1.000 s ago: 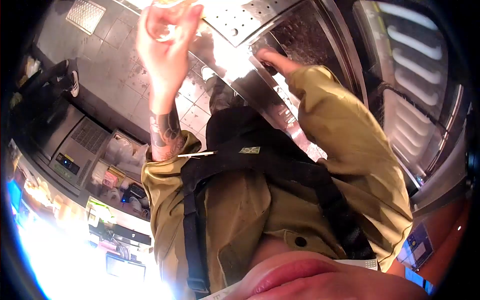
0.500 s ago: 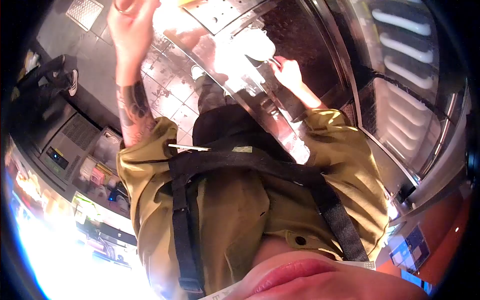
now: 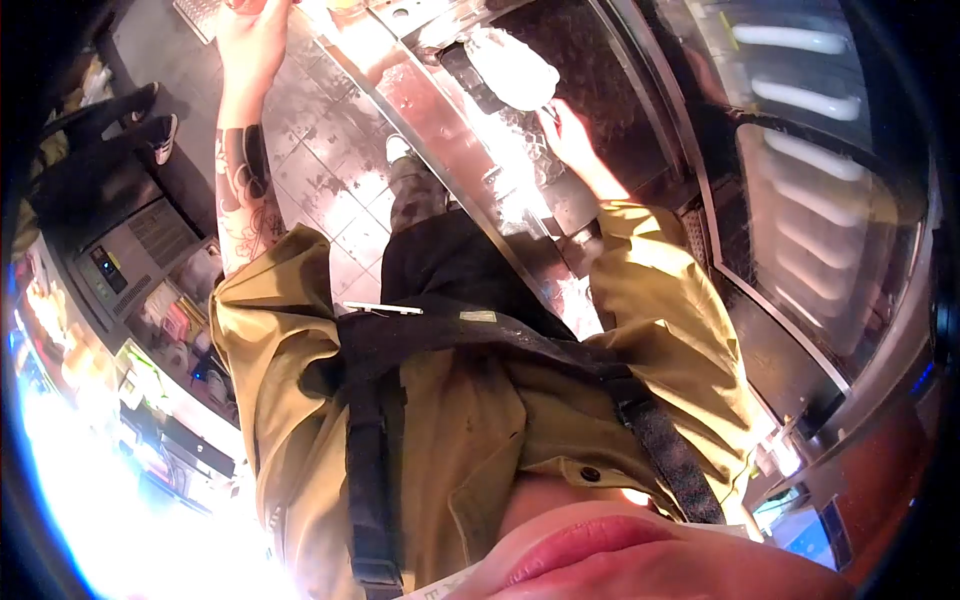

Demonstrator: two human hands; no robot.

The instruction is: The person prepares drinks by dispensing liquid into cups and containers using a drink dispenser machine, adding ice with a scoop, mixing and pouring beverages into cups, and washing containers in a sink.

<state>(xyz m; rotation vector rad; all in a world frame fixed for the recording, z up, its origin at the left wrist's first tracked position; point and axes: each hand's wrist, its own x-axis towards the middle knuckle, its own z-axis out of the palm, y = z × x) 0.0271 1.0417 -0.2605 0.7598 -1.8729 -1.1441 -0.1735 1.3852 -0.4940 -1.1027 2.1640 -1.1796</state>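
Note:
At the top left edge, my left hand has its fingers curled round something reddish, mostly cut off by the frame. The tattooed forearm stretches up from an olive sleeve. My right hand is closed on the thin handle of a pale, overexposed scoop-like tool. Its broad, bright part is over a dark recess in the metal counter. A shiny steel strip runs diagonally between my two hands, and glare hides part of the counter surface.
Another person's dark-clad legs and shoes are at the left, on the tiled floor. Below them sits a grey appliance with a small display. At the right is a framed panel with white curved stripes. My dark shoe shows near the counter.
My left hand has moved left and up to the frame's edge. My right hand, earlier low at the counter, has come up holding the pale tool. The view has shifted slightly.

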